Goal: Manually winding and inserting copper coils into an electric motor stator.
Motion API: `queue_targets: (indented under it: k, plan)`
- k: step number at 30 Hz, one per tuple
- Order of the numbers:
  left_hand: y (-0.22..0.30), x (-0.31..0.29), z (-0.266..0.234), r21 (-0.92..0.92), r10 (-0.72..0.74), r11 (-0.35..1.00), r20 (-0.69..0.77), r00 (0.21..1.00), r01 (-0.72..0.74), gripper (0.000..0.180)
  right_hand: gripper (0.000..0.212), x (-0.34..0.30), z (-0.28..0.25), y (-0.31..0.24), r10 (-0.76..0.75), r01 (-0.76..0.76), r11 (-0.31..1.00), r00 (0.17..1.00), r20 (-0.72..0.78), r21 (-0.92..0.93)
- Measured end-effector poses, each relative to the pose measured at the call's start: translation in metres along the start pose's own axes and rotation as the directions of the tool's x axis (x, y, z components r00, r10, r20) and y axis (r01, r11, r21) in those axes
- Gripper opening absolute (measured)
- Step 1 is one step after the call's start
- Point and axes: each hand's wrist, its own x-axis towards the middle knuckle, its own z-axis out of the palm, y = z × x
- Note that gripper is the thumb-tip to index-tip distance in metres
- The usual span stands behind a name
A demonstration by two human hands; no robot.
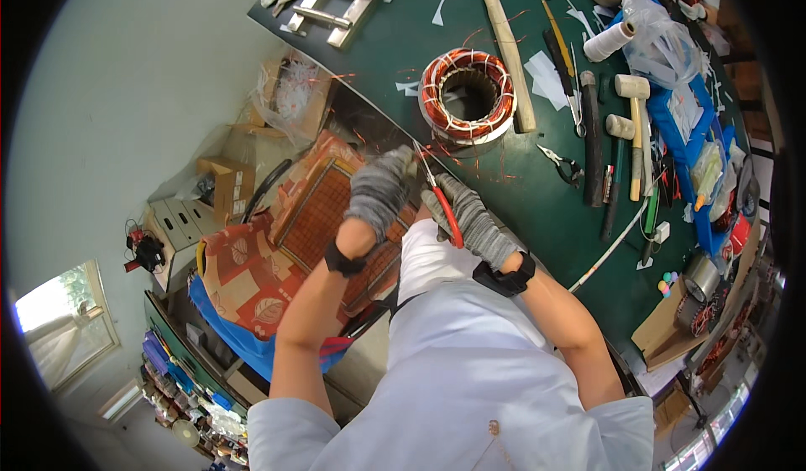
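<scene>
My right hand (474,219), in a grey knit glove, grips red-handled scissors (447,211) at the edge of the green table. Their thin blades point up and away from me. Just left of the blades, my left hand (382,190), gloved the same way, is curled closed. Its fingertips are smeared by motion, and what they hold cannot be made out. Beyond my hands a motor stator (468,97) stands on the table, its orange-red copper windings tied with white cord. Thin bits of copper wire lie near it.
Right of the stator lie a wooden stick (508,60), pliers (561,165), a dark rod (592,139) and mallets (634,127). Farther right are a white thread spool (609,42) and blue trays (684,118). A cushioned chair (252,278) and an open box (294,93) stand left of the table.
</scene>
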Motion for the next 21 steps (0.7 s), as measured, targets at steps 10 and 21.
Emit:
queue_targets:
  k: [10, 21]
  plan:
    - [0.027, -0.020, -0.004, -0.125, -0.037, 0.992, -0.094, 0.995, 0.025, 0.024, 0.013, -0.005, -0.020, -0.005, -0.039, 0.048, 0.995, 0.995, 0.097, -0.087]
    - [0.012, -0.007, -0.009, -0.535, -0.170, 0.827, 0.056, 0.984, 0.173, 0.020, 0.007, -0.001, -0.040, -0.024, 0.294, -0.374, 0.907, 0.891, 0.345, 0.194]
